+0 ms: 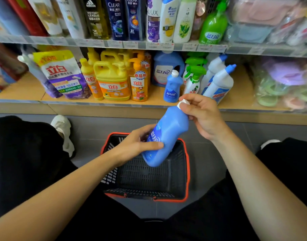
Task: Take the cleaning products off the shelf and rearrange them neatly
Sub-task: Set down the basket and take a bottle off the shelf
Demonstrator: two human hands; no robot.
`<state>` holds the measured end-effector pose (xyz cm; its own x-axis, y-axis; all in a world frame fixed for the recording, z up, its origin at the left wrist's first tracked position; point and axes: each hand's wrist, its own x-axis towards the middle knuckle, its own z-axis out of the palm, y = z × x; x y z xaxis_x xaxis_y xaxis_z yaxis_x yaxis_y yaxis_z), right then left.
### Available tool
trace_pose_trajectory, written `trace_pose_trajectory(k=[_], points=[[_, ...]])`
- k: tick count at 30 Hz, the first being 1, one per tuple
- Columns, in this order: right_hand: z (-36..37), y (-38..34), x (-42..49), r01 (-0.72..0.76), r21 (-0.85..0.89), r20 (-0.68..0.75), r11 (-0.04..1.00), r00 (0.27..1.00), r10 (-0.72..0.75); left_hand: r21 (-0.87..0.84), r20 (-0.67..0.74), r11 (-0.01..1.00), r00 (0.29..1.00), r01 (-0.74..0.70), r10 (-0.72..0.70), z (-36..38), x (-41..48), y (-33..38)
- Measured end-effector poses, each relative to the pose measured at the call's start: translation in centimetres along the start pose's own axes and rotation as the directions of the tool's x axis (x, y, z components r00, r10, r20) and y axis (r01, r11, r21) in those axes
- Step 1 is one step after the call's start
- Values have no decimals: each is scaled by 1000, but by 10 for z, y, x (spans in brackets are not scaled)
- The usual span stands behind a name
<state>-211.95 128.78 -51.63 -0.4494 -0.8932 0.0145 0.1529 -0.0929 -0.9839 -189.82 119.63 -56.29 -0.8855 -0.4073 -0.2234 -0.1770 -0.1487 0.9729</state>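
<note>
A blue bottle [168,133] with a white cap is tilted in the air over a black basket with an orange rim [187,171]. My left hand [133,145] grips its lower body. My right hand [201,113] pinches its white cap. On the low wooden shelf [24,91] stand a matching small blue bottle [172,87], a large blue jug [164,70], green-trigger spray bottles [192,80], white bottles with blue angled caps [219,82], yellow and orange detergent bottles [112,79] and a purple-and-white refill pouch [64,75].
The basket sits on the grey floor between my knees and holds nothing that I can see. An upper shelf carries shampoo bottles [114,18] and a green pump bottle [212,26]. Bagged soft goods [279,79] fill the right side. A white shoe [64,131] rests at left.
</note>
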Motion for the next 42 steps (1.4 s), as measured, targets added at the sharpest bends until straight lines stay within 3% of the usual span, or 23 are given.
trace_pose_trajectory(k=[4,6,8,14,20,24,28,33,42], points=[[14,0,-4,83,-33,-34,996,996,-84,357,-108,923,975,-145,195,9,7,-6],[18,0,-4,102,-20,-53,995,993,-103,419,-152,893,957,-163,246,6,10,-8],[18,0,-4,101,-16,-64,995,993,-102,384,-146,911,964,-151,221,0,12,-7],[1,-4,-1,80,-95,50,992,996,-75,24,31,999,999,-37,37,-5,9,-2],[-7,-11,0,25,-87,167,996,986,-11,-119,178,991,983,54,-32,-7,7,-1],[-7,-9,1,-11,1,82,1000,997,10,-115,152,993,988,31,-13,-5,6,-2],[-2,-7,-2,1,-48,2,999,1000,-1,13,-28,997,996,-79,80,-1,7,-6],[-2,-9,-6,54,-87,72,995,996,-48,288,-163,937,954,-196,250,-5,9,-12],[-2,-19,-8,86,-159,170,983,984,-59,639,-323,760,853,-123,410,-9,1,-1]])
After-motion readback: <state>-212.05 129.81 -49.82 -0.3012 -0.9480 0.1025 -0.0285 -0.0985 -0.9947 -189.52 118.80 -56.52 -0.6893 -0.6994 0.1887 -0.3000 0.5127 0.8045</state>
